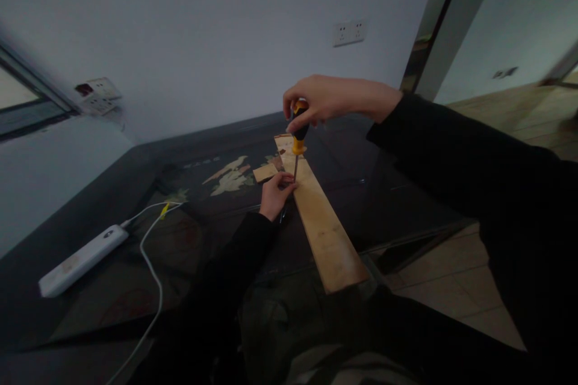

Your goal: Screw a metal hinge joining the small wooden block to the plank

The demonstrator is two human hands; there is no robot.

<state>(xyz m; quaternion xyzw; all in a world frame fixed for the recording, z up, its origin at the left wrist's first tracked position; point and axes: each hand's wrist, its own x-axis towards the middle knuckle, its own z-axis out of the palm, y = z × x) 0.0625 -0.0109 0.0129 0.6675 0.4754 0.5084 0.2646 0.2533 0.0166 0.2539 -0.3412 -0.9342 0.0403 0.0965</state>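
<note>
My right hand (311, 102) is closed round the yellow and black handle of a screwdriver (298, 139), which stands nearly upright with its shaft pointing down. Its tip meets the surface of a long wooden board (327, 231) near the board's left edge. At that tip my left hand (276, 192) pinches thumb and fingers together, and whatever is between them is too small to make out. A short wood block (265, 172) lies just beyond my left hand. Another wood piece (283, 143) sits at the board's far end, partly behind the screwdriver.
The dark table (217, 234) has a painted flower and bird pattern, and the board's near end sticks out past its front edge. On the left lies a white power strip (85, 258) with a white cable (156, 280). A wall with a socket (349, 32) stands behind.
</note>
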